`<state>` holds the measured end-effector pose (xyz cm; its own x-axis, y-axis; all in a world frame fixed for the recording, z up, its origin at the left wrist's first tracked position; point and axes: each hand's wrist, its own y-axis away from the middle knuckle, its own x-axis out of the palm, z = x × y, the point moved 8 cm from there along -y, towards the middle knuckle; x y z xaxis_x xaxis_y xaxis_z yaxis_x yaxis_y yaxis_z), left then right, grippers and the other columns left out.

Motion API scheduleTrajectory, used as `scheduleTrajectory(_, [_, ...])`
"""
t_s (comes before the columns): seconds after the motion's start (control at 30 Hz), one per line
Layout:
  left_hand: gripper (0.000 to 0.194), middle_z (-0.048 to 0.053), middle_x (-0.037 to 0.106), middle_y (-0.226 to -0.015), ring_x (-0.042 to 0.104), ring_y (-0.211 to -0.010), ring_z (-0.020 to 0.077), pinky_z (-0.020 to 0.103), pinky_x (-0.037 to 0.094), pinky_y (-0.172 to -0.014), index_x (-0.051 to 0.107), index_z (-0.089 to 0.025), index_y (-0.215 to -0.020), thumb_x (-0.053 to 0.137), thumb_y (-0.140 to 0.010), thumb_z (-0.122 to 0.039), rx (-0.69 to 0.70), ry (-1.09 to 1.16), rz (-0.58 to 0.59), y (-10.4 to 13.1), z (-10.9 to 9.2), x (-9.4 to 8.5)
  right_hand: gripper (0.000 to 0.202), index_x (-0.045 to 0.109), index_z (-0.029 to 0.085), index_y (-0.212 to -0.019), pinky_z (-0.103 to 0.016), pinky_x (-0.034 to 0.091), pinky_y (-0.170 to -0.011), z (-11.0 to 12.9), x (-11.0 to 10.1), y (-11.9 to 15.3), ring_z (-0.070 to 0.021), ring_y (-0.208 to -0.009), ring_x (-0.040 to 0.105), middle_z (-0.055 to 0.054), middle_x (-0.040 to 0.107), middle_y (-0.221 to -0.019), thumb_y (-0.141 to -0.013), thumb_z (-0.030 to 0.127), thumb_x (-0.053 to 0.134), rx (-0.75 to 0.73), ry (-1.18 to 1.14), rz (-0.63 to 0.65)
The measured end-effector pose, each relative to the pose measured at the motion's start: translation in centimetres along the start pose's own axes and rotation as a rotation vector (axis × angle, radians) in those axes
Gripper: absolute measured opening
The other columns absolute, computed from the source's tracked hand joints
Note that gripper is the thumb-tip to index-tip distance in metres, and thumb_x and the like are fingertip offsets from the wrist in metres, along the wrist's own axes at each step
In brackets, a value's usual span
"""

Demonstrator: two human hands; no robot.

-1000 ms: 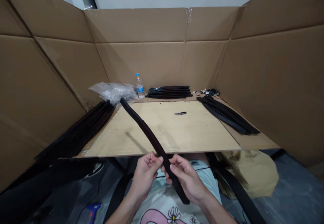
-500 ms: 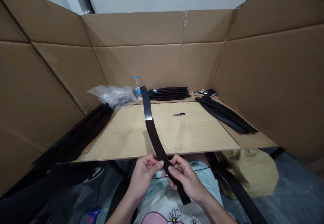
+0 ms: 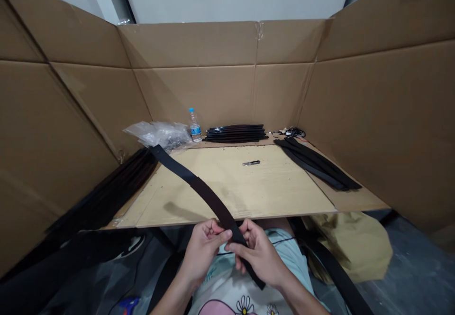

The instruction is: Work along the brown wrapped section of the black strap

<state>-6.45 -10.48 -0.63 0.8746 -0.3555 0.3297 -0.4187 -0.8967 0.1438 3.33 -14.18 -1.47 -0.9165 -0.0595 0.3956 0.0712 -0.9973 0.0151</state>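
A long, curved dark strip (image 3: 209,195) runs from over my lap up across the board to the left. Its far part is a smooth, bare black band; a dark brown-black sleeve covers the nearer part. My left hand (image 3: 206,243) is closed, pinching the strip's left edge between thumb and fingers. On the other edge, my right hand (image 3: 258,251) is also closed, thumb on top and fingers underneath. The near end of the sleeve hangs below my right hand. The fingertips under the strip are partly hidden.
Thread snips (image 3: 251,162) lie on the pale board (image 3: 273,187). Behind are a stack of dark strips (image 3: 236,133), a water bottle (image 3: 195,126) and plastic bags (image 3: 156,132). More dark strips lie left (image 3: 110,191) and black sleeves (image 3: 316,163) right. Cardboard walls (image 3: 192,87) surround the board.
The far end of the strip has swung left and down toward the plastic bags. My right thumb has shifted left across the strip. Both hands keep their hold.
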Motion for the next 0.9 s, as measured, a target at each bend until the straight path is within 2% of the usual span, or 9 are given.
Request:
scheduleTrajectory(0.07, [0.035,-0.001,0.058,-0.050,0.053,-0.045,0.0115,0.022,0.041,-0.047,0.047,-0.016,-0.059,0.078,-0.064,-0.032,0.009,-0.012,-0.034,-0.1,0.1,-0.2,0.031,0.049,0.019,-0.077,-0.020,0.042,-0.046,0.3,-0.1,0.0,-0.0082,-0.048,0.053,0.003,0.060,-0.064,-0.078,0.044,0.068,-0.030,-0.005,0.001])
scheduleTrajectory(0.13, [0.034,-0.001,0.061,-0.054,0.055,-0.048,0.0120,0.022,0.042,-0.050,0.048,-0.016,-0.060,0.080,-0.061,-0.028,0.021,-0.004,-0.059,-0.3,0.0,-0.4,0.030,0.054,0.018,-0.079,-0.020,0.043,-0.053,0.6,-0.2,0.0,-0.0090,-0.058,0.055,0.002,0.061,-0.069,-0.079,0.044,0.067,-0.055,-0.008,0.002])
scheduleTrajectory(0.27, [0.038,-0.003,0.059,-0.056,0.056,-0.055,0.0111,0.020,0.043,-0.055,0.049,-0.015,-0.060,0.085,-0.047,-0.014,0.014,0.019,-0.037,-0.3,-0.5,-0.3,0.039,0.060,0.017,-0.093,-0.021,0.045,-0.055,0.5,-0.3,0.0,-0.0108,-0.064,0.054,0.001,0.061,-0.073,-0.065,0.035,0.081,-0.045,0.023,0.021])
scheduleTrajectory(0.37, [0.037,-0.005,0.056,-0.052,0.048,-0.048,0.0066,0.017,0.037,-0.048,0.050,-0.014,-0.058,0.085,-0.048,-0.015,-0.011,-0.008,-0.016,-0.1,-0.6,-0.1,0.037,0.058,0.016,-0.080,-0.021,0.047,-0.047,0.1,-0.2,0.0,-0.0107,-0.056,0.053,0.002,0.059,-0.070,-0.060,0.033,0.084,-0.013,0.051,0.039])
scheduleTrajectory(0.5, [0.040,-0.006,0.053,-0.048,0.045,-0.043,0.0057,0.017,0.034,-0.045,0.045,-0.016,-0.056,0.085,-0.053,-0.024,-0.021,-0.001,-0.026,0.0,-0.6,0.0,0.039,0.044,0.021,-0.073,-0.017,0.035,-0.032,-0.2,-0.1,0.1,-0.0077,-0.040,0.049,0.007,0.055,-0.062,-0.067,0.039,0.078,-0.001,0.069,0.016])
scheduleTrajectory(0.57, [0.040,-0.004,0.056,-0.047,0.048,-0.043,0.0076,0.018,0.037,-0.047,0.045,-0.016,-0.056,0.083,-0.057,-0.029,-0.002,-0.005,-0.034,-0.1,-0.5,-0.1,0.035,0.045,0.020,-0.076,-0.016,0.032,-0.034,0.1,0.0,0.1,-0.0059,-0.040,0.047,0.006,0.057,-0.062,-0.074,0.041,0.073,-0.025,0.079,-0.001])
scheduleTrajectory(0.7, [0.033,0.001,0.063,-0.050,0.055,-0.048,0.0115,0.022,0.043,-0.053,0.049,-0.016,-0.060,0.080,-0.062,-0.029,0.027,-0.021,-0.085,-0.5,-0.3,-0.8,0.030,0.054,0.017,-0.082,-0.019,0.040,-0.048,0.9,0.0,0.1,-0.0080,-0.055,0.051,0.000,0.061,-0.072,-0.079,0.045,0.066,-0.060,0.081,-0.006])
scheduleTrajectory(0.8, [0.036,0.000,0.065,-0.059,0.057,-0.055,0.0122,0.022,0.044,-0.057,0.052,-0.015,-0.063,0.085,-0.049,-0.018,0.021,0.017,-0.083,-0.6,-0.4,-0.9,0.034,0.058,0.018,-0.091,-0.021,0.045,-0.054,1.0,-0.1,0.0,-0.0109,-0.064,0.054,0.001,0.060,-0.073,-0.071,0.039,0.076,-0.065,0.087,-0.016])
scheduleTrajectory(0.9, [0.035,-0.001,0.061,-0.059,0.053,-0.054,0.0096,0.020,0.042,-0.054,0.052,-0.014,-0.061,0.085,-0.048,-0.017,0.007,0.023,-0.053,-0.3,-0.7,-0.5,0.044,0.058,0.017,-0.093,-0.024,0.050,-0.055,0.6,-0.1,0.0,-0.0136,-0.067,0.055,0.001,0.059,-0.074,-0.060,0.032,0.084,-0.047,0.099,-0.017])
